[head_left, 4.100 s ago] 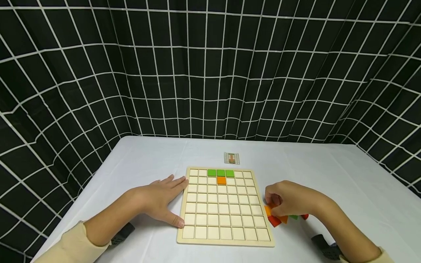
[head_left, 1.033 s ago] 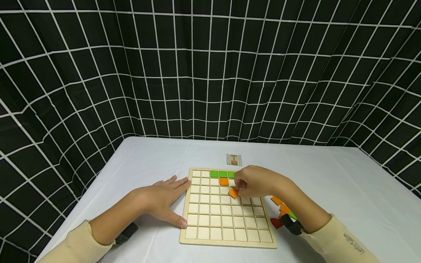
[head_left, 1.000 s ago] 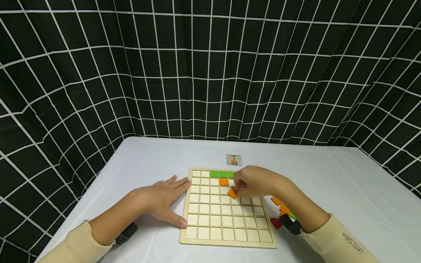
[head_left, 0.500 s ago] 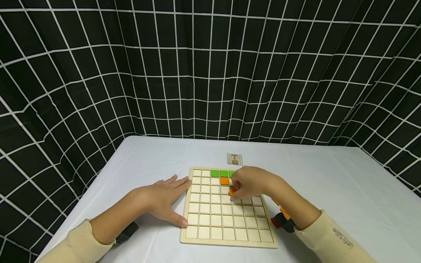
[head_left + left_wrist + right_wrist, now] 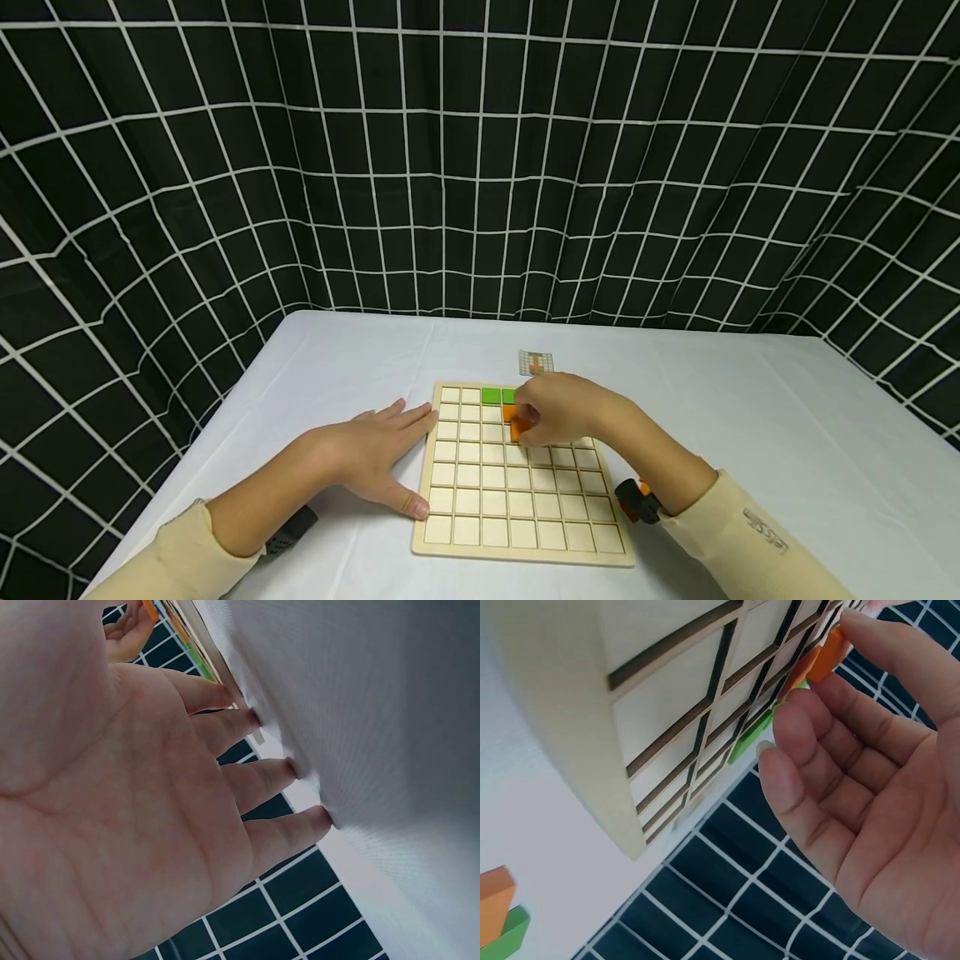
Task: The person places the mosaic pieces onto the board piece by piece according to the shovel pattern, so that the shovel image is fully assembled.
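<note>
A light wooden grid board [image 5: 525, 552] lies flat on the white cloth. My left hand [image 5: 363, 454] rests spread beside it, thumb and fingertips at the board's left edge; the left wrist view shows its palm [image 5: 135, 802] and fingertips on the cloth. Over the board's upper part, my right hand [image 5: 558, 410] pinches an orange square tile [image 5: 830, 654] between thumb and index finger. That tile is close over the third row, just below an orange tile [image 5: 508, 413] set in the second row. Green tiles [image 5: 491, 396] fill cells in the top row, partly hidden by the right hand.
A small printed pattern card [image 5: 536, 362] lies beyond the board. Loose orange and green tiles [image 5: 493, 907] lie on the cloth right of the board, mostly hidden under the right forearm in the head view. A black curtain with white grid lines [image 5: 480, 167] surrounds the table.
My right hand went from the loose tiles to the board with an orange tile, then shifted slightly left, turning the tile nearly square with the grid. My left hand stays in place.
</note>
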The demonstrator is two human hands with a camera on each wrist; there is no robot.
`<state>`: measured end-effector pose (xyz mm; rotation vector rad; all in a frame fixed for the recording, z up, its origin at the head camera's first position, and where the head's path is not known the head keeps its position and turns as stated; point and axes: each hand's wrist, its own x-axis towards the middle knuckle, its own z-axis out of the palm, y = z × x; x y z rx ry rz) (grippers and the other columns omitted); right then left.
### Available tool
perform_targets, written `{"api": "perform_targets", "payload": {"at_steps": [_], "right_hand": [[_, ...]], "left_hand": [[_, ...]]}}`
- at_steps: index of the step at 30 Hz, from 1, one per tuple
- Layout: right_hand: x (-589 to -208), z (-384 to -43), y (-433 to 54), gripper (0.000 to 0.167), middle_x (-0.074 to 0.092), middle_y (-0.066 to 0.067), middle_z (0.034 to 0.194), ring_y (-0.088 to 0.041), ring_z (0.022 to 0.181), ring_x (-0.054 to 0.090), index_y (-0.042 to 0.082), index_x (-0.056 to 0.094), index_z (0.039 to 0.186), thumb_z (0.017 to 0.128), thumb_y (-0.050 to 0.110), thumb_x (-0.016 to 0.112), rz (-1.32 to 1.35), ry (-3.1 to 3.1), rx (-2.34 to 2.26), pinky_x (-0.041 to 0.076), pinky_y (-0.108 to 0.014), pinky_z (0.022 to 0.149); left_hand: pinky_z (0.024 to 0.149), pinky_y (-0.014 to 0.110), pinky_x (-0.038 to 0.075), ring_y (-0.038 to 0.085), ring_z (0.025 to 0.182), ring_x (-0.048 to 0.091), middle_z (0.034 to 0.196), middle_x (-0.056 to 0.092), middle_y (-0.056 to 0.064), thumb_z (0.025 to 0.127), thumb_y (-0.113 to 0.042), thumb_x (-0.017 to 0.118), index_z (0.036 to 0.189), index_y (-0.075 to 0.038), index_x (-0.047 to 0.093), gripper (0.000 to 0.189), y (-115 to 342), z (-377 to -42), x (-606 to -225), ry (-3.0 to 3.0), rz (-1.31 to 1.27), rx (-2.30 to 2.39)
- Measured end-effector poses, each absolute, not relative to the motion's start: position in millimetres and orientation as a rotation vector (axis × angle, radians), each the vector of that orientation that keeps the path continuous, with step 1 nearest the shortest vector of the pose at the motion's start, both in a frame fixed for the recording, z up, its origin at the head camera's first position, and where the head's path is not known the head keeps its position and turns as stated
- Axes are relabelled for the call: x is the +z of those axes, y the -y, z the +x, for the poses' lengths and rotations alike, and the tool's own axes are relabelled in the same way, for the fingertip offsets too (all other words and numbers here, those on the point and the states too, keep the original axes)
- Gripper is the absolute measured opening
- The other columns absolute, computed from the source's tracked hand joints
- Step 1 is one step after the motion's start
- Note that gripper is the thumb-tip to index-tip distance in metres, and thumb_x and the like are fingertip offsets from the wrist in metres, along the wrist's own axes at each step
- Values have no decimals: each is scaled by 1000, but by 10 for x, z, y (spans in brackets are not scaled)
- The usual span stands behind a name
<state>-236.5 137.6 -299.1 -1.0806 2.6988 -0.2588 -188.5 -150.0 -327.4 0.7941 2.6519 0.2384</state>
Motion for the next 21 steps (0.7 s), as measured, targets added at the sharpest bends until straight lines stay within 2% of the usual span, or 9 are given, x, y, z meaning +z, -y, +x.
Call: {"api": "perform_targets", "payload": {"at_steps": [5,7,8,10,12,21], "right_hand": [[-2992,-2383,-1315,24,51,10,68,-7,59,42,14,60,76,82,16,82,-1103,-2711,-226,42,-33,75],[-2996,-2384,-1300,22,53,10,69,-7,60,43,14,61,77,82,15,82,-1094,-2704,-237,43,-32,74],[-3002,-2385,-1295,21,53,10,69,-7,61,44,13,62,77,81,14,82,-1087,-2701,-241,42,-31,68],[-3016,-2388,-1291,20,54,9,69,-7,61,44,13,62,77,81,12,82,-1090,-2695,-254,41,-28,66],[-3029,-2389,-1288,21,54,9,69,-8,62,45,14,61,77,81,12,81,-1089,-2687,-263,40,-26,58],[-3074,-2391,-1287,19,57,11,71,-7,63,48,16,63,80,85,14,82,-1085,-2677,-288,45,-27,61]], "left_hand": [[117,58,20,36,151,12,166,19,4,72,-80,68,162,-14,20,121,1505,-1884,-3279,-2650,804,241],[117,58,20,37,151,12,166,19,4,72,-80,68,162,-14,20,121,1505,-1885,-3278,-2651,808,240],[117,58,20,37,151,12,166,19,4,72,-80,68,162,-14,20,121,1504,-1887,-3278,-2652,809,237],[117,58,20,37,151,13,166,19,4,73,-80,67,162,-14,21,120,1504,-1889,-3276,-2653,812,234],[117,58,20,36,151,13,166,19,4,73,-80,67,162,-14,21,120,1504,-1891,-3275,-2653,813,236],[117,59,20,36,151,13,166,19,4,73,-79,68,161,-13,21,120,1504,-1887,-3273,-2651,801,240]]}}
